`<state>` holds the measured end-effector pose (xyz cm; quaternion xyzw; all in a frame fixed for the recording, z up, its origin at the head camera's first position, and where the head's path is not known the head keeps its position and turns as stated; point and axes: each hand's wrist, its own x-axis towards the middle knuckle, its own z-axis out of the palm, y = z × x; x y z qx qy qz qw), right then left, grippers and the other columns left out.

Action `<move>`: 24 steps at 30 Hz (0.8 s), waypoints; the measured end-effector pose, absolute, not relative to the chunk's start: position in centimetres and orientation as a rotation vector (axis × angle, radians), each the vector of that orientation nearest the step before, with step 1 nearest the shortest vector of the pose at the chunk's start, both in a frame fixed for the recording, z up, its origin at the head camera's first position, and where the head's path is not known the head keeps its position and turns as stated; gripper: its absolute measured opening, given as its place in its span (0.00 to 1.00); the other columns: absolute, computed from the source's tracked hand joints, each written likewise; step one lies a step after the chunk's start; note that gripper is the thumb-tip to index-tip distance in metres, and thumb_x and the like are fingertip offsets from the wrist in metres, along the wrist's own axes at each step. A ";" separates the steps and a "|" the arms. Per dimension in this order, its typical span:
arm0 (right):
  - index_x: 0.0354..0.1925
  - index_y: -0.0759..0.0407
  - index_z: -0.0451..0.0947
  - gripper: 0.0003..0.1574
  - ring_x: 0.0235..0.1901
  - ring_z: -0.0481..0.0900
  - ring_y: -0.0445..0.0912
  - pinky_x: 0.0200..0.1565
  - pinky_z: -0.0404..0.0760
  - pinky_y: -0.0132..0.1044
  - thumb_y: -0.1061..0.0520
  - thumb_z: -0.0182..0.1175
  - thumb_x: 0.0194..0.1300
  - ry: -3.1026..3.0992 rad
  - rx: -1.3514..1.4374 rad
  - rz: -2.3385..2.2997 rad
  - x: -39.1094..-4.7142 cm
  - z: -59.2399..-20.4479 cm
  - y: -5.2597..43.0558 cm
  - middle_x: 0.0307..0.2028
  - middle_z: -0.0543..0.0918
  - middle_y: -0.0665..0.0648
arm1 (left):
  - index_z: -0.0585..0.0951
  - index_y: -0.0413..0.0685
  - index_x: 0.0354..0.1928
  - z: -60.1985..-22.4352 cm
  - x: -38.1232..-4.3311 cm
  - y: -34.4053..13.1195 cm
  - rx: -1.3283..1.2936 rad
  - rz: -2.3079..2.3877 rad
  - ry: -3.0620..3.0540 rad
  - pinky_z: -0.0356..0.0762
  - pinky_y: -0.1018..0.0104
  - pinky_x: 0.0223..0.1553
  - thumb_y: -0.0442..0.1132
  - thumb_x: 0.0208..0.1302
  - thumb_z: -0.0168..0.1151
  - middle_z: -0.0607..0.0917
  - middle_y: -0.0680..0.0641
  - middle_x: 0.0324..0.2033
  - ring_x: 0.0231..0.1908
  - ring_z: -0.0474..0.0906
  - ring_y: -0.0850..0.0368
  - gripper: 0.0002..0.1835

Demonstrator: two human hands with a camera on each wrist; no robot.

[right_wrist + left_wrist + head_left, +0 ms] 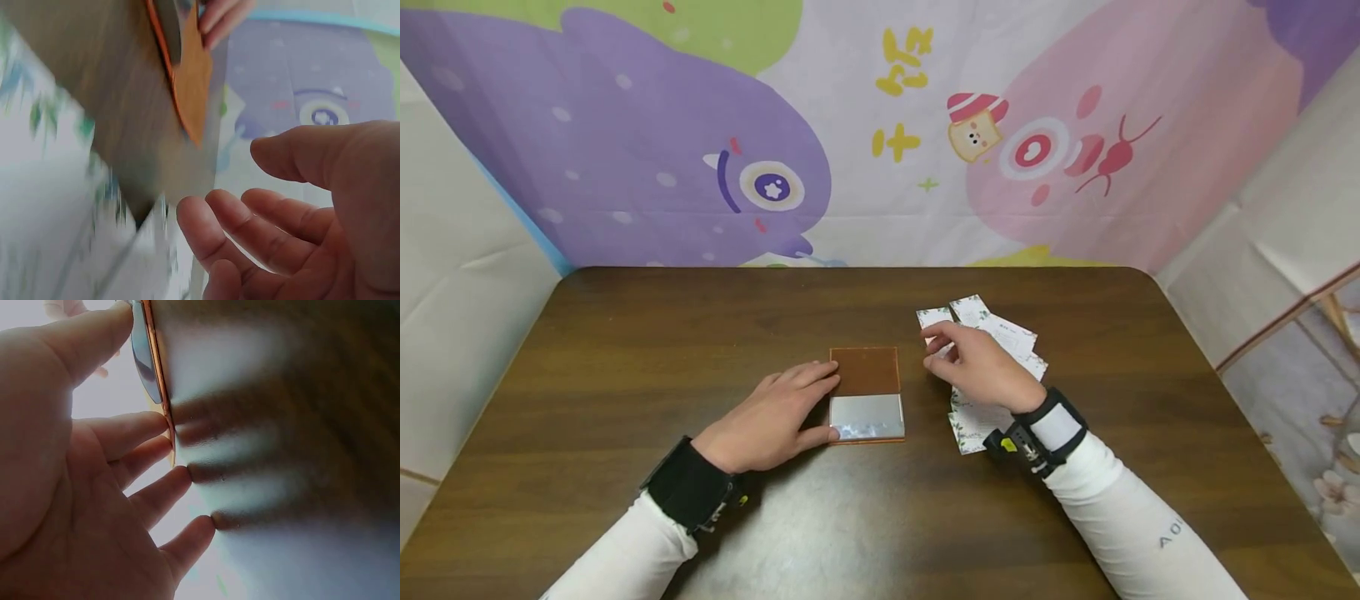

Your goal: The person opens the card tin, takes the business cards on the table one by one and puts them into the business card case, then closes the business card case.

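Note:
A small brown case (865, 372) lies unfolded on the table; its nearer half is a shiny silver panel (867, 417). My left hand (771, 417) rests at the case's left side, thumb by the silver half and fingertips by the brown half. In the left wrist view the fingers (159, 497) reach out fairly straight, some tips against the table. Above a spread of white printed cards (1011, 337) with green leaf corners hovers my right hand (981, 367). Its fingers bend loosely, and the right wrist view shows a gap between thumb (294, 153) and fingers with nothing in it.
The dark wooden table (662, 333) runs back to a cartoon-printed cloth (880, 192). White cloth panels stand at the left and right sides. Black straps with small devices sit on both wrists.

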<state>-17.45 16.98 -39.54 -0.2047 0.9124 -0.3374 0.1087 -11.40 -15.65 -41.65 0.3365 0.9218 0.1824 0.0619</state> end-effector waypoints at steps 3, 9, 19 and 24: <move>0.66 0.65 0.79 0.25 0.44 0.85 0.49 0.49 0.82 0.46 0.57 0.63 0.75 2.739 -0.590 -0.964 -17.8 -39.5 18.3 0.48 0.86 0.56 | 0.70 0.37 0.77 -41.5 -11.5 -15.6 1.014 0.542 2.786 0.65 0.34 0.70 0.56 0.75 0.67 0.67 0.38 0.78 0.77 0.61 0.37 0.40; 0.61 0.68 0.80 0.22 0.43 0.84 0.51 0.45 0.83 0.44 0.59 0.66 0.73 2.811 -0.538 -0.902 -18.5 -39.6 21.3 0.45 0.85 0.58 | 0.69 0.37 0.78 -41.4 -11.6 -15.6 1.005 0.528 2.780 0.64 0.34 0.71 0.55 0.75 0.67 0.67 0.39 0.78 0.77 0.61 0.37 0.41; 0.62 0.70 0.78 0.28 0.52 0.79 0.60 0.54 0.79 0.56 0.56 0.69 0.70 2.930 -0.397 -0.649 -19.6 -40.0 25.6 0.52 0.82 0.67 | 0.68 0.37 0.78 -41.6 -11.5 -15.6 0.998 0.545 2.770 0.64 0.33 0.70 0.55 0.75 0.67 0.66 0.39 0.78 0.77 0.60 0.37 0.41; 0.63 0.74 0.77 0.32 0.55 0.73 0.64 0.57 0.75 0.60 0.54 0.69 0.70 2.949 -0.331 -0.570 -20.1 -40.3 27.1 0.53 0.79 0.71 | 0.68 0.37 0.79 -41.7 -11.5 -15.7 1.002 0.547 2.770 0.64 0.33 0.71 0.56 0.75 0.66 0.66 0.39 0.78 0.78 0.60 0.37 0.41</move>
